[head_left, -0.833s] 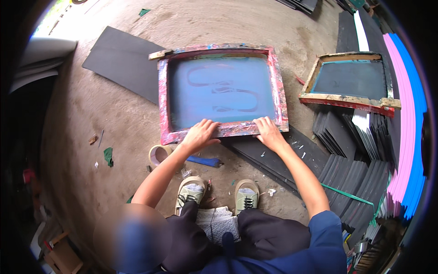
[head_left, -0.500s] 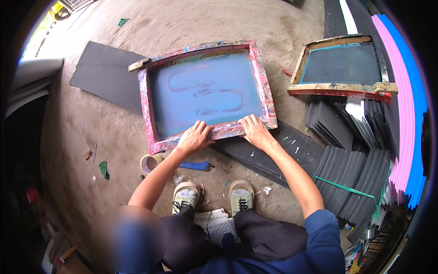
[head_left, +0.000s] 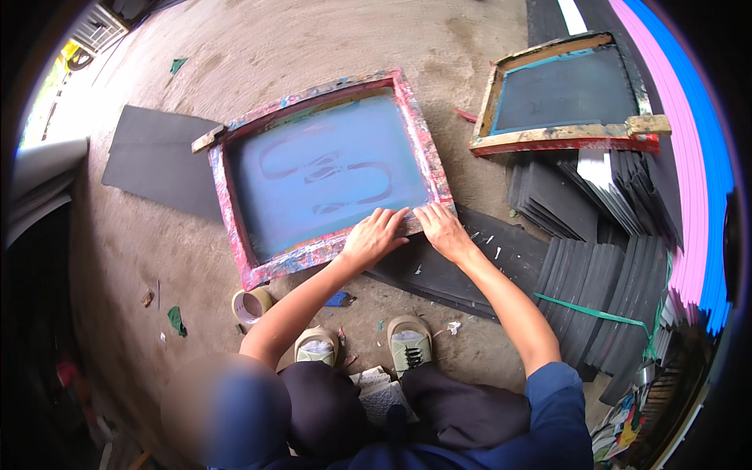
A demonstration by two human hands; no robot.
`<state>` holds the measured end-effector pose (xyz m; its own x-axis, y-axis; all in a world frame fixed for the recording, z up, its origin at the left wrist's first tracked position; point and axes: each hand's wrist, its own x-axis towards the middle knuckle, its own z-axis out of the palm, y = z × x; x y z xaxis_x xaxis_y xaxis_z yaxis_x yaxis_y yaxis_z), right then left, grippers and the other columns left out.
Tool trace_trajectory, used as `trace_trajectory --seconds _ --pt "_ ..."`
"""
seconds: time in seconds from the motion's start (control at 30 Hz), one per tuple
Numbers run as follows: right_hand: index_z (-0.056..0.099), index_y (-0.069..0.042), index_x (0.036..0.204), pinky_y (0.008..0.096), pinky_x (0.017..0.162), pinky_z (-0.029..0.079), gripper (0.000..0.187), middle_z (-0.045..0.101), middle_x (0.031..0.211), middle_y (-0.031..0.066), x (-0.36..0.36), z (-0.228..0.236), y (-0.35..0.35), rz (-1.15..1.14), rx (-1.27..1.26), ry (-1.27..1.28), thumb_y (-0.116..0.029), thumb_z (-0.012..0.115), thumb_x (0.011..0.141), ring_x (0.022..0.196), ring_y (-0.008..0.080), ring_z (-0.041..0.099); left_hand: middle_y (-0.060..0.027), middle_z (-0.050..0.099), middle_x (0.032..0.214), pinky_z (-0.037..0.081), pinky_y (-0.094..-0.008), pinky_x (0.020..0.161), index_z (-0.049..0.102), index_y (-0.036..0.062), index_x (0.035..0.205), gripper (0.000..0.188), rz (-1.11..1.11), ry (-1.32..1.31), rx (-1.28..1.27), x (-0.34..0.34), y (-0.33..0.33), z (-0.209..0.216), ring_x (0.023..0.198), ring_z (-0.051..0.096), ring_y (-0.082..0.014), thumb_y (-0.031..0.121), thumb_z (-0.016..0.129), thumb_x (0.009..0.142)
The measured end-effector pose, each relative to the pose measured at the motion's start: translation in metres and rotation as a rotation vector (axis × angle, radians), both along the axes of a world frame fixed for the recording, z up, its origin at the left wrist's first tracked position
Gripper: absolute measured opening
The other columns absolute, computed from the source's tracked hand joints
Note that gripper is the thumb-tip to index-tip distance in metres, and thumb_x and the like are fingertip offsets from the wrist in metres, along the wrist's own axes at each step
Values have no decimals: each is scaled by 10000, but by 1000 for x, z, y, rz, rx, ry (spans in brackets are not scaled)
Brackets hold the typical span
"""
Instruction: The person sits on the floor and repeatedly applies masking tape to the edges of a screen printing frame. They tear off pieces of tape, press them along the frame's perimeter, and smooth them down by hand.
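Concrete floor [head_left: 313,47], dusty. Red-framed printing screen [head_left: 327,174] lies flat on it, blue mesh inside bearing a faint curved stencil. Left hand [head_left: 374,237] and right hand [head_left: 443,229] rest side by side, fingers spread, pressing its near edge. Tape roll [head_left: 251,305] near left forearm. Second wooden-framed screen [head_left: 565,94] atop stacked dark sheets [head_left: 603,251].

A bare, dusty concrete floor [head_left: 329,39] fills the scene, lit by daylight from the far left corner. Beyond the hands to the left lies a dark grey sheet [head_left: 153,160]. To their right, stacks of dark foam sheets [head_left: 595,266] fan out, edged by pink and blue sheets [head_left: 693,180]. Green scraps [head_left: 177,319] dot the floor.
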<state>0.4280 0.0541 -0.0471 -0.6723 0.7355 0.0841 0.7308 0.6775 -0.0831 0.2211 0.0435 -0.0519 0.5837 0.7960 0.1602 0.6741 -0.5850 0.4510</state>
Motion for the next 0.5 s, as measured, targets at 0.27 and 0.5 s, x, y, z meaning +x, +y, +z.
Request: trace_trajectory --seconds 0.27,0.5 --pt "448 -7 1213 441 1034 269 472 414 1239 168 17 23 -14 -416 -24 260 -33 545 752 1190 307 362 -102 521 982 441 -386 831 460 97 1234 430 61 -419 -337 26 24 -2 941 507 -286 258 573 852" --pt "385 -33 1245 401 926 364 454 422 1132 185 25 -31 6 -784 -430 836 -123 581 846 1046 324 447 -70 473 996 329 -457 841 570 132 961 312 25 -48 -81 36 68 -18 1004 417 -283 334 673 747"
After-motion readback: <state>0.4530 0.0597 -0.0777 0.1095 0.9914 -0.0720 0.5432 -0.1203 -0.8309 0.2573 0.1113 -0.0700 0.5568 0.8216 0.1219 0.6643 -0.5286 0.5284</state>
